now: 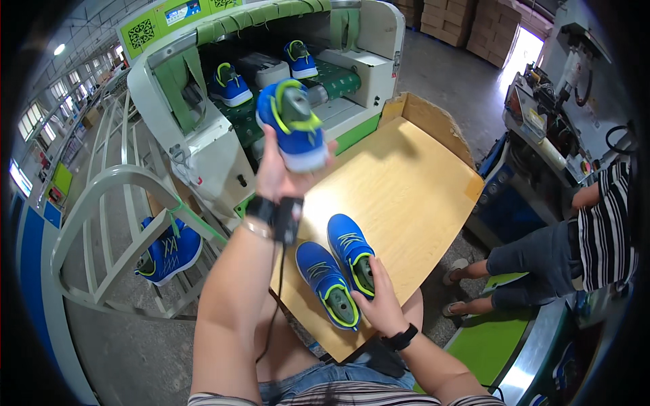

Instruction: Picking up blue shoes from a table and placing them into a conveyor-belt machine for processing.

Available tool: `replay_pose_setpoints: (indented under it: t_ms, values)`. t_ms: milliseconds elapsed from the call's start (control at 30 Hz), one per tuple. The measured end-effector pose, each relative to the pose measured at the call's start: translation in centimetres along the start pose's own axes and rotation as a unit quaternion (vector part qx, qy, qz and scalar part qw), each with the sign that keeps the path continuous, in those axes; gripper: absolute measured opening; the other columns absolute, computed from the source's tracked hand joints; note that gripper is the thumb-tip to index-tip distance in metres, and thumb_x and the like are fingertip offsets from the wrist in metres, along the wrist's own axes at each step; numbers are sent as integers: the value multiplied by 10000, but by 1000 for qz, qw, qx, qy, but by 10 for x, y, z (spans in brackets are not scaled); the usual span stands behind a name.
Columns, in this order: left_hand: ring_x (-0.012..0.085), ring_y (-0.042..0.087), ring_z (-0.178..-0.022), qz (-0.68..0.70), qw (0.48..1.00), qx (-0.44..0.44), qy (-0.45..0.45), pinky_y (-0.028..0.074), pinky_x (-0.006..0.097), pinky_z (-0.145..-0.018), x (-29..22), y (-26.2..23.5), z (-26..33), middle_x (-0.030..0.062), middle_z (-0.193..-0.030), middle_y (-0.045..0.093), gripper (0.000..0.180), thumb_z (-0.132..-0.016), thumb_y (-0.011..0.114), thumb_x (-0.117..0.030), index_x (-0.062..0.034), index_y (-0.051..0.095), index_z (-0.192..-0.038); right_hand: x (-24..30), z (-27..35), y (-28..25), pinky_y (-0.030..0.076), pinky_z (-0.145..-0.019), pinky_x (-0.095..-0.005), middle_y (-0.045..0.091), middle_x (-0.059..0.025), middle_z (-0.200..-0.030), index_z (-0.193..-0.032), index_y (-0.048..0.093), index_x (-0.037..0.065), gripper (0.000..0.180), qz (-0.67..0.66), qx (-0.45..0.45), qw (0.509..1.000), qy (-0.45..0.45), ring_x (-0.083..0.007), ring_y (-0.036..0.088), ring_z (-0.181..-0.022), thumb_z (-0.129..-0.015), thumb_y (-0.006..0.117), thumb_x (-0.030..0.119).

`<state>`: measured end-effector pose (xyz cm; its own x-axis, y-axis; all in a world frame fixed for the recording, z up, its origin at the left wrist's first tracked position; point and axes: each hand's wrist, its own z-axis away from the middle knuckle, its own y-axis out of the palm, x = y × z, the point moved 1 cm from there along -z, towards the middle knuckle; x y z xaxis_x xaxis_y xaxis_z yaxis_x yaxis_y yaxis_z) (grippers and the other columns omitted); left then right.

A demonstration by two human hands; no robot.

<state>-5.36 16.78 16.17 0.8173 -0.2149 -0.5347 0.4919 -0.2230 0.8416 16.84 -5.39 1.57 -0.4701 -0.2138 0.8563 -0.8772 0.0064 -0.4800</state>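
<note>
My left hand (pixel 288 172) grips a blue sneaker (pixel 291 132) with lime trim and a white sole, raised above the far left of the wooden board (pixel 379 189). A dark green last fills its opening; the shoe is slightly blurred. Two matching sneakers lie side by side on the near part of the board, also with green lasts inside. My right hand (pixel 382 301) is closed round the heel of the right-hand sneaker (pixel 347 240), thumb near the left-hand sneaker (pixel 316 264). Whether the thumb touches that second shoe, I cannot tell.
Ahead, a white and green conveyor machine (pixel 230 145) carries two blue sneakers (pixel 231 84) on its green belt. A tubular metal rack (pixel 118 172) with another blue shoe (pixel 172 252) stands left. At right, a person in a striped shirt (pixel 613 223) stands by a machine.
</note>
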Motion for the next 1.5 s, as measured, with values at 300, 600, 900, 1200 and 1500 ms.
replay_pose_setpoints:
  t_ms: [300,600,900,1200,1500]
  values:
    - [434,443,-1358,8,999,-14,52,469,477,-1103,-31,-52,-30,304,-1442,427,569,-1049,528,-289,101,358,-1428,-21,-3,0,428,-1079,-355,558,-204,-1383,-1441,450,-32,689,-135,-76,981,113,-286,549,-1286,-859,775,141]
    - [234,716,-901,-245,952,-146,115,555,342,-813,-22,-86,-1,132,-988,733,419,-1010,607,-406,2,628,-1098,-17,-143,-60,489,-988,-311,639,-99,-1264,-1358,518,-22,415,-404,-171,885,156,-166,619,-1124,-999,616,161]
    - [258,692,-1055,-106,981,-88,135,543,396,-958,-25,-90,-15,168,-1199,692,410,-1051,537,-336,14,604,-1254,73,-456,-86,499,-947,-346,670,-202,-1198,-1374,544,49,569,21,-186,976,-114,-269,658,-1091,-916,723,335]
    - [276,664,-1125,-30,992,-13,123,517,414,-1004,-26,-85,-3,209,-1370,594,476,-1057,484,-260,9,459,-1450,57,-436,-28,296,-1176,-439,297,-263,-1574,-1584,190,43,837,118,-197,948,-218,-412,327,-1439,-923,673,215]
    - [304,685,-1085,-115,992,-57,21,541,413,-966,-6,-60,36,220,-1284,644,409,-1037,518,-189,18,515,-1391,-64,-59,-43,236,-1199,-543,266,-279,-1587,-1549,332,101,736,214,268,939,-18,-500,259,-1453,-924,661,305]
